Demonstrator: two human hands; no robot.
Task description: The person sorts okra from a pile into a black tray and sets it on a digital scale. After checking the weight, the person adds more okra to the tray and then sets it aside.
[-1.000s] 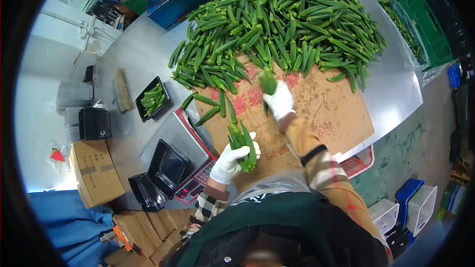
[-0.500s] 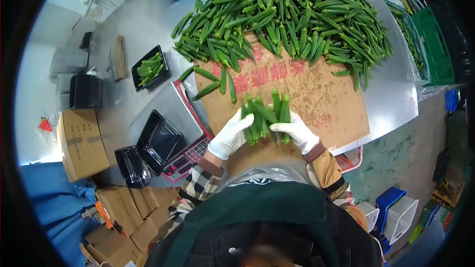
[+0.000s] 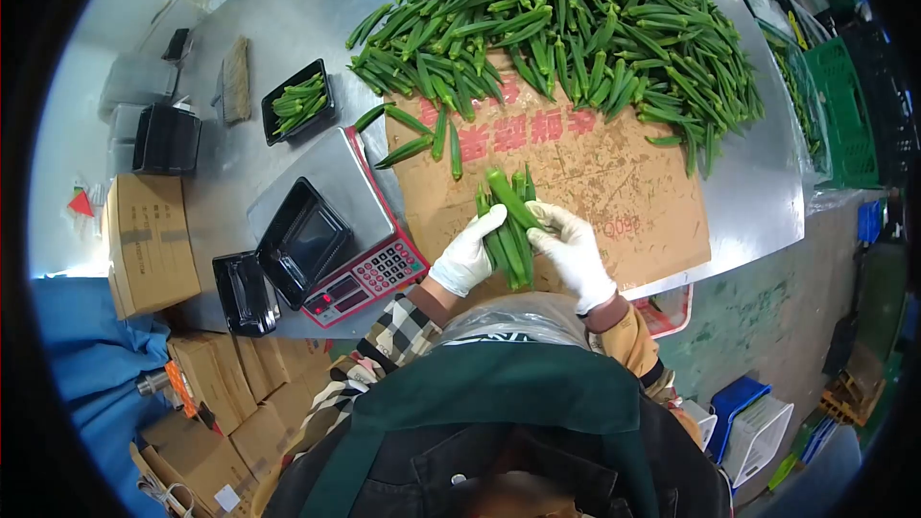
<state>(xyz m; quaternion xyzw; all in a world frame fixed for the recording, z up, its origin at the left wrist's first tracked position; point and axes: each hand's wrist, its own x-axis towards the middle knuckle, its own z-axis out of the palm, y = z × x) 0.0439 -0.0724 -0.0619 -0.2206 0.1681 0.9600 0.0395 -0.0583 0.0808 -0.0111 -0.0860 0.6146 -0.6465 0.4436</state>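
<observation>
Here, the left hand [image 3: 467, 254] and right hand [image 3: 572, 249] grip okra pods [image 3: 510, 247]; red Chinese characters [image 3: 508, 137] mark the far cardboard [image 3: 628, 187].

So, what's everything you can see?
okra heap: too many to count, green, table's far side
held okra: several, green, in hands
cardboard sheet: one, brown, partly under heap
table: one, silver, under sheet
scale: one, red and silver, beside sheet
open tray: one, black, on scale
filled tray: one, black, beyond scale
other trays: several, black, left
brush: one, tan, beside filled tray
closed box: one, brown, far left
green crate: one, green, far right
floor crates: several, blue and white, lower right
left hand: one, white-gloved, on okra
right hand: one, white-gloved, on okra
</observation>
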